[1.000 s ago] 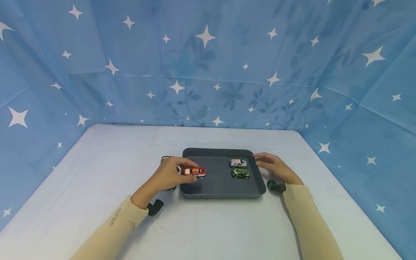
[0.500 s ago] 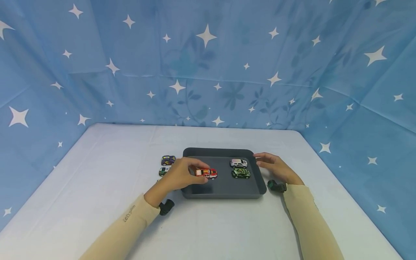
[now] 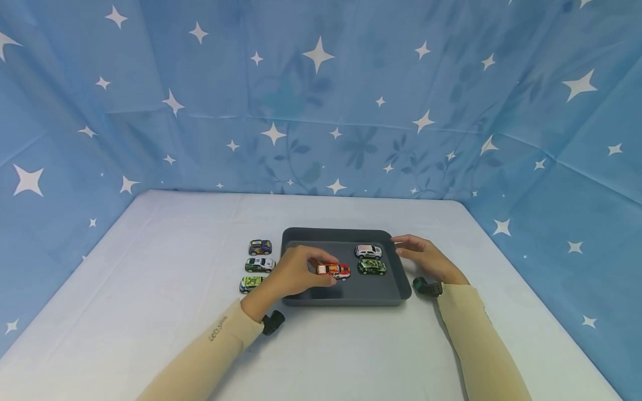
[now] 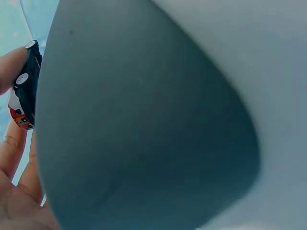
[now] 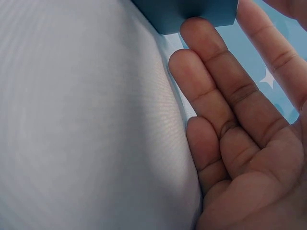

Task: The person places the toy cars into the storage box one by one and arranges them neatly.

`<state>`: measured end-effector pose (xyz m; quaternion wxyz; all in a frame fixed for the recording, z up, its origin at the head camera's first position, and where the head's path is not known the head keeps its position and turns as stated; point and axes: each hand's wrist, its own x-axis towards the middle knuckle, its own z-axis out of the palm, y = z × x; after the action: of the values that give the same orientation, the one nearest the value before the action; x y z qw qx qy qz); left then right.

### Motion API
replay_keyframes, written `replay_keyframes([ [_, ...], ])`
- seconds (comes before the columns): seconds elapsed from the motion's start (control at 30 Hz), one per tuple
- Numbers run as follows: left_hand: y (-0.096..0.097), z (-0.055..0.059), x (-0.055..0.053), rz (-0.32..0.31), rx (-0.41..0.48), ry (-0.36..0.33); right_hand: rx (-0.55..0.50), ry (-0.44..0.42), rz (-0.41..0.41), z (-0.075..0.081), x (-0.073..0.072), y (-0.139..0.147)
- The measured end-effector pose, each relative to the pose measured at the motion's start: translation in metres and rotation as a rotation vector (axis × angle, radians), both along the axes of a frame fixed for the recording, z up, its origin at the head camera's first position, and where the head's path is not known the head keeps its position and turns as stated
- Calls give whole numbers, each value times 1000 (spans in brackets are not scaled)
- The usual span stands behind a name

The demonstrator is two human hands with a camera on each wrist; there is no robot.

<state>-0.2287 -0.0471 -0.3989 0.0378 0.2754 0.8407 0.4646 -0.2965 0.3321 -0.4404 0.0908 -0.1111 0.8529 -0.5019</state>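
Note:
My left hand (image 3: 296, 272) reaches over the left side of a dark grey tray (image 3: 346, 303). Between thumb and fingers it pinches a red, white and orange toy car (image 3: 335, 271). The left wrist view shows that toy car (image 4: 26, 84) from beneath, its dark underside and wheels facing the camera, with the thumb along its side. A white toy car (image 3: 368, 252) and a green camouflage toy car (image 3: 372, 267) stand in the tray's right part, just right of the held one. My right hand (image 3: 423, 259) rests at the tray's right edge, fingertips touching its wall (image 5: 206, 12), fingers relaxed.
Left of the tray, a purple toy car (image 3: 260, 247), a white and green toy car (image 3: 259, 264) and a yellow-green toy car (image 3: 251, 284) form a column on the white tabletop (image 3: 150, 278). A blue star-patterned curtain (image 3: 321, 100) rises behind and at both sides.
My left hand has carried the red toy car rightward, from the tray's left edge to close beside the camouflage one. The cars on the left have come into view. My right hand stays put.

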Motion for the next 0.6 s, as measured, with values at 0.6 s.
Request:
replay_keyframes([
  [0.6, 31, -7, -2, 52, -16, -20, 5, -7, -6, 1, 0, -1],
])
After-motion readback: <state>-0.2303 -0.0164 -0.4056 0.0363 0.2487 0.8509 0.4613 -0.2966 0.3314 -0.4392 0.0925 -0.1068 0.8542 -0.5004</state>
